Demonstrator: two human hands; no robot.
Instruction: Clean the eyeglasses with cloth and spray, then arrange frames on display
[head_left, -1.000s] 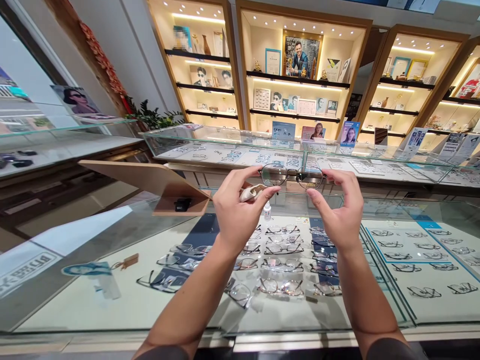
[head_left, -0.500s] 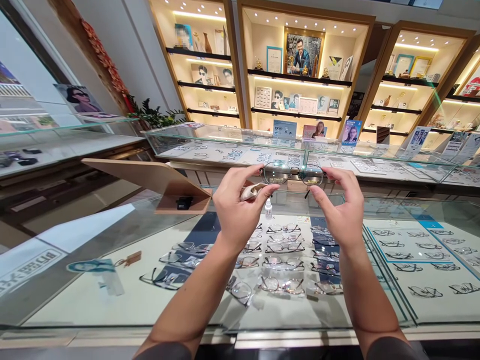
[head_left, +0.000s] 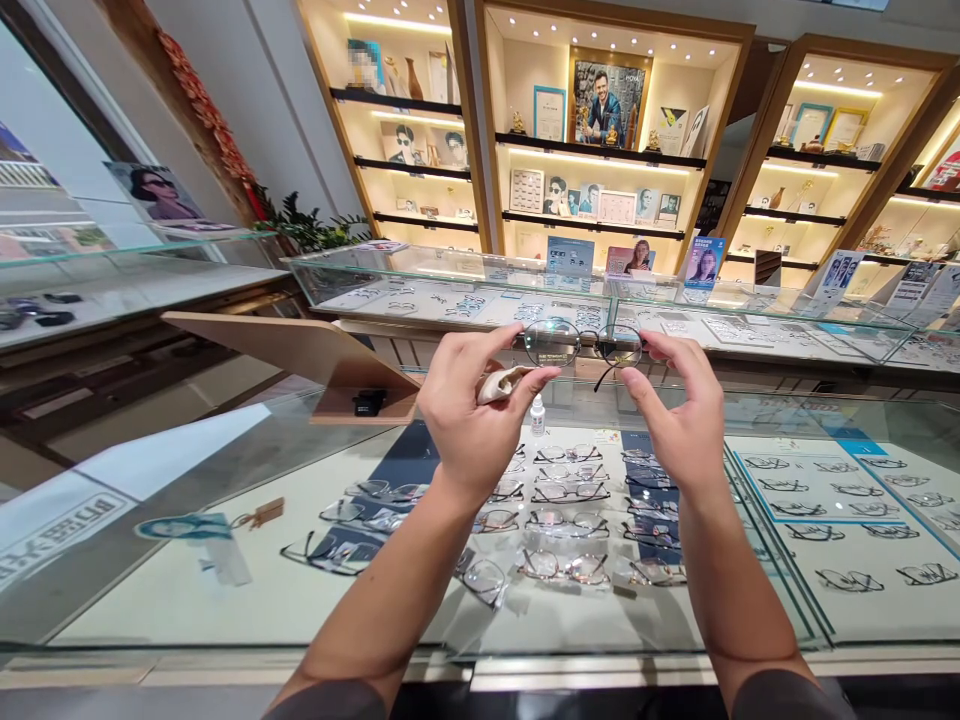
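Observation:
A pair of round, thin-rimmed eyeglasses is held up above the glass counter, lenses facing me. My left hand pinches its left side between thumb and fingers. Tucked in that same hand is a crumpled pale cloth. At the right side of the frame, my right hand is closed on the eyeglasses with thumb and forefinger. One dark temple tip hangs below the right lens. Beneath the hands, a small white bottle stands upright behind rows of spectacles.
A glass display counter spans the foreground. On its left stands a tilted wooden-framed mirror or board. Inside lie a tag and more frames at right. Another glass case and lit shelves are behind.
The eyeglasses have turned slightly and shifted a little left and up. The dangling temple tip has moved left. Both hands keep their hold.

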